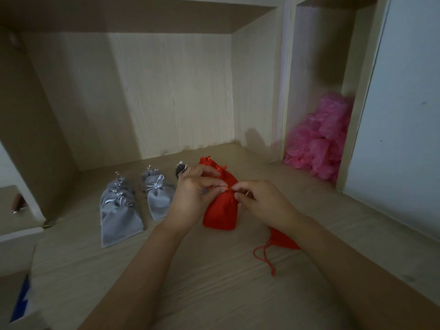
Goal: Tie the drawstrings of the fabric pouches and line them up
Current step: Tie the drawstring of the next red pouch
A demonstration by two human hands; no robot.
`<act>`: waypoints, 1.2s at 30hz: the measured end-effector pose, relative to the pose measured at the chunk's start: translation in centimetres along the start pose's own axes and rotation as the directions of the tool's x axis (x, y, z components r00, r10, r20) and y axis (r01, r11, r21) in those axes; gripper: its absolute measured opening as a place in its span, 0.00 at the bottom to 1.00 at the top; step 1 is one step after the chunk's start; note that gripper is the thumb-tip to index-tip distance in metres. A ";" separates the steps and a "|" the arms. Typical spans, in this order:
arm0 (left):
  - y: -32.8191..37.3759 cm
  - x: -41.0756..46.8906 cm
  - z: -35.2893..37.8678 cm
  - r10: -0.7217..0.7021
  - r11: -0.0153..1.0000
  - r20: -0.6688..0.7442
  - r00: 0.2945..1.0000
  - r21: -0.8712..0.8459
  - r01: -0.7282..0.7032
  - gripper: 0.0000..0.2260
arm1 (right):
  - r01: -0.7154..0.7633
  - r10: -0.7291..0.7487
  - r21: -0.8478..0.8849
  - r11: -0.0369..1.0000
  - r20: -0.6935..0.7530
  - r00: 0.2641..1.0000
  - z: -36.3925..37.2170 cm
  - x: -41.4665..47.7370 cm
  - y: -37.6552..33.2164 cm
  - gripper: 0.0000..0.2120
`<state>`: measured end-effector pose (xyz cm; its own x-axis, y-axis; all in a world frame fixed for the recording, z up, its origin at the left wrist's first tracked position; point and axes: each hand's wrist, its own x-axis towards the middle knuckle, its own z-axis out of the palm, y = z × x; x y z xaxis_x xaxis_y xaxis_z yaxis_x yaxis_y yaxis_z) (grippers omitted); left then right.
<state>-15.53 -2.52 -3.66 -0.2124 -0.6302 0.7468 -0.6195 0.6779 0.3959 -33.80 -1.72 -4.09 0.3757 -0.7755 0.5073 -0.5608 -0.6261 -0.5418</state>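
Grey pouches (121, 217) beside red pouch (220, 210)

Grip's at the neck of the held pouch (221, 211), which lies on the shelf board (214, 294). Left of it, two rows of tied pouches (121, 210); just behind, another tied pouch (213, 165); nearer right, an untied pouch (283, 239).

Red pouch (220, 213) noted on wooden shelf surface (190, 282). Its gathered neck is pinched from the left by the left hand (192, 196) and from the right by the right hand (262, 201).

More red pouches (214, 166) are lined up just behind it. Grey pouches (120, 217) with silver ties are laid in two rows to the left.

An untied red pouch (283, 239) is partly hidden under the right forearm, with its loose cord (262, 256) trailing.

Pink plastic (319, 139) is heaped in the right-hand compartment.
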 end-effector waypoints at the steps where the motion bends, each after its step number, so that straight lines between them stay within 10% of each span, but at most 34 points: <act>1: 0.1 0.0 0.0 -0.002 1.000 -0.004 1.000 -0.009 0.002 0.07 | -0.017 0.017 0.035 0.999 -0.009 1.000 -0.1 0.0 0.0 0.06; 10: 0.7 0.1 -0.3 0.045 0.998 -0.050 0.998 -0.034 -0.047 0.06 | -0.230 0.150 0.610 0.758 0.181 0.972 -0.2 0.4 -0.3 0.12; 18: 0.4 -0.4 -0.3 -0.241 0.963 0.217 0.946 -0.063 0.260 0.09 | -0.237 0.252 0.126 0.963 -0.125 0.960 -0.7 0.2 0.3 0.05; 23: 1.7 -0.6 0.2 -0.302 0.811 0.373 0.877 -0.383 0.442 0.05 | -0.263 0.246 -0.080 0.961 -0.179 0.953 -0.4 0.2 0.2 0.06; 36: 3.3 -0.3 0.7 -0.363 0.569 0.283 0.888 -0.687 0.452 0.07 | -0.383 0.401 0.141 0.913 -0.141 0.905 -0.3 0.6 -1.4 0.11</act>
<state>-18.03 -0.30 -2.93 -0.1775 -0.9129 0.3676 0.0706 0.3607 0.9300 -33.07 -1.25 -2.83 0.0113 -0.9418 0.3361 -0.5515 -0.2862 -0.7835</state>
